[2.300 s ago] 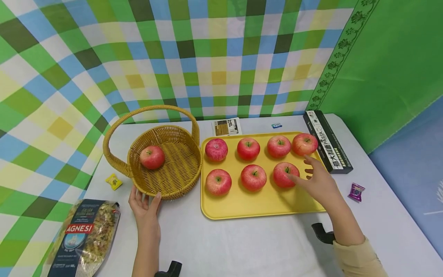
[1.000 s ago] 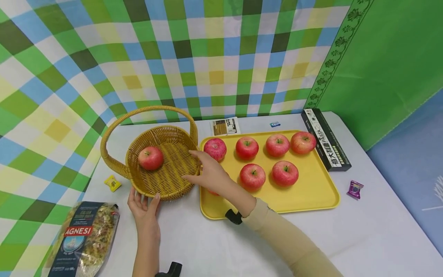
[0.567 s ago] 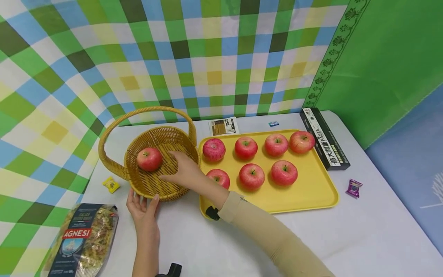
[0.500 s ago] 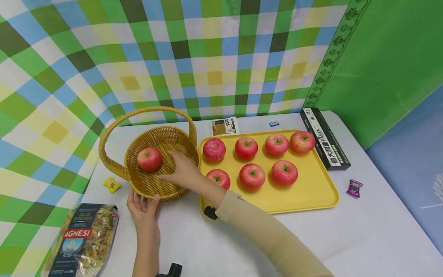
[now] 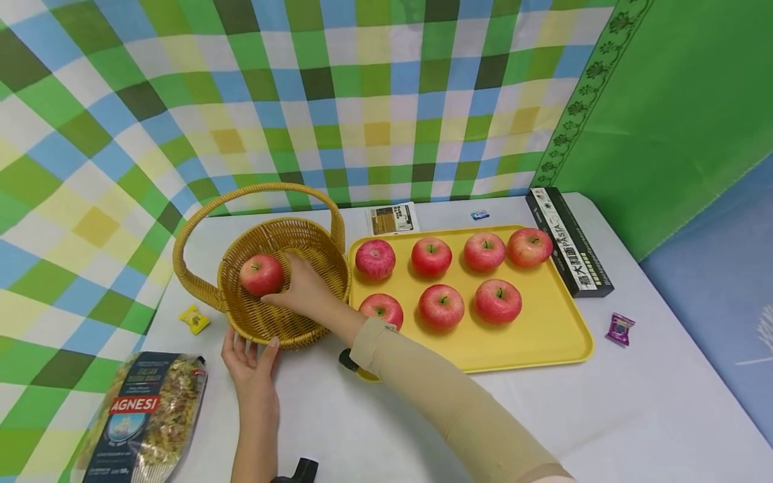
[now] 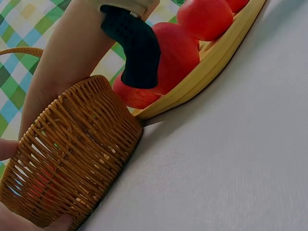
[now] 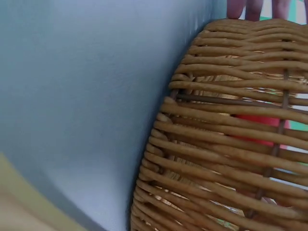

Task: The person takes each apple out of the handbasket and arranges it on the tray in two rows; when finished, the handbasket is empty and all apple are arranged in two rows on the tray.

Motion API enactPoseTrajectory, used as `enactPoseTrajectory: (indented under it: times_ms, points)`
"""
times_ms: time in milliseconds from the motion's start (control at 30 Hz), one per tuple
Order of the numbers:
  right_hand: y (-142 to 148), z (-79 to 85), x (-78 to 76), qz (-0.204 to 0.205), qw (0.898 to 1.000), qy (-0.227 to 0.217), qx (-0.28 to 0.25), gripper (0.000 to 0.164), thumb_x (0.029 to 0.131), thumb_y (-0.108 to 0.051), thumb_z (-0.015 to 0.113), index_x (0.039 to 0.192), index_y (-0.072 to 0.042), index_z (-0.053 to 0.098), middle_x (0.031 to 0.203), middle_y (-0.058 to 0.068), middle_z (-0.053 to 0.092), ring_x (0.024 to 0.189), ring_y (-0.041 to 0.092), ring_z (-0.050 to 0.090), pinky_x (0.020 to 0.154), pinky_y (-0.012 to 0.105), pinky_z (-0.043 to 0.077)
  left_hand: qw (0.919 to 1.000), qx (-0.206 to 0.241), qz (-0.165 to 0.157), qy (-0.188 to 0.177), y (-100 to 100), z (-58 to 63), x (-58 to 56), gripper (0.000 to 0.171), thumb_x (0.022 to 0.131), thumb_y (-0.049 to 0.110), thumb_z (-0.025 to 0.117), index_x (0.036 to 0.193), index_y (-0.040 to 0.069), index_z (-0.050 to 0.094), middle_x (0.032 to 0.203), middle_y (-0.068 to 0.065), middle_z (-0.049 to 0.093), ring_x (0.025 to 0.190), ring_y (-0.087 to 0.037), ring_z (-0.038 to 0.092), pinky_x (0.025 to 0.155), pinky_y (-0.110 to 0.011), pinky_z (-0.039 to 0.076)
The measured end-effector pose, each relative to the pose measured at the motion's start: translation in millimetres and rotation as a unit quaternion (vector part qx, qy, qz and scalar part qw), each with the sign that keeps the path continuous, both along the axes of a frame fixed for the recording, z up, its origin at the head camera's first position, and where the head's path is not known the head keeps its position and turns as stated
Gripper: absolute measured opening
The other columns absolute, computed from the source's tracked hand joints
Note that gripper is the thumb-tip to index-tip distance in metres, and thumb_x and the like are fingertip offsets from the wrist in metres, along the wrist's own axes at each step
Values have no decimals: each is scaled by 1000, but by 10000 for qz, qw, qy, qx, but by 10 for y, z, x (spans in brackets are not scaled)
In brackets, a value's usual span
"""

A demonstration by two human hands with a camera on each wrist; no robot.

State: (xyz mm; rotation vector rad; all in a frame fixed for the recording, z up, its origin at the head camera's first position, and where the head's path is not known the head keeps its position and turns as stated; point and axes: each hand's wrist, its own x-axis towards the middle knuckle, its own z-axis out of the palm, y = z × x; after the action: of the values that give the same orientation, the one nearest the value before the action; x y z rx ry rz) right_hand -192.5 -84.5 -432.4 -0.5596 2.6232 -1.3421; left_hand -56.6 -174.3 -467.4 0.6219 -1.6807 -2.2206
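A red apple (image 5: 262,275) sits in the left part of a brown wicker basket (image 5: 302,322) with a tall arched handle. My right hand (image 5: 304,288) reaches into the basket from the right. Its thumb and fingers are spread at the apple's right side, with the thumb at its lower edge; firm contact cannot be made out. My left hand (image 5: 250,362) holds the basket's near side, thumb at the rim and fingers against the wall. In the left wrist view the weave (image 6: 77,144) hides most of the apple. The right wrist view shows the basket's outer wall (image 7: 216,144).
Right of the basket, a yellow tray (image 5: 531,342) bears several red apples (image 5: 441,308). A black pasta box (image 5: 570,245) lies beside it. A pasta bag (image 5: 145,416) and a yellow wrapped candy (image 5: 194,320) lie left; a purple candy (image 5: 619,329) lies right.
From over the tray's right part, my right hand has moved left into the basket and up to the apple there. My left hand has stayed at the basket.
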Motion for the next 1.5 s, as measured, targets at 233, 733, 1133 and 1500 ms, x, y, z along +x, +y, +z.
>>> enactPoseTrajectory:
  times_ms: [233,733,1133,1500]
  points:
    - [-129,-63,-57,-41,9998,34,178,87,75,-40,82,143,-7,39,138,7,49,124,15,47,102,28,43,9999,-17,11,-105,-12,-5,21,84,93,7,63,152,30,8,159,-2,9,144,-20,17,107,-28,38]
    - [-348,-97,-124,-102,9986,-145,500,81,75,-42,82,138,-9,42,126,1,52,110,11,53,93,23,46,9999,0,107,-135,-17,-5,33,85,93,5,63,152,30,8,159,-2,10,144,-21,17,107,-28,37]
    - [-391,-146,-242,-219,9990,-382,109,76,76,-36,82,135,-5,46,124,4,56,110,13,54,94,21,45,9999,-26,64,-84,-11,-7,19,84,92,6,65,152,31,12,159,-2,11,143,-21,18,107,-27,37]
    - [-391,-134,-325,-198,9993,-293,-111,70,74,-32,84,130,-4,52,118,4,61,103,12,58,87,18,47,10000,85,11,-29,-16,6,-19,85,91,0,63,151,31,11,159,-2,9,144,-22,18,105,-27,39]
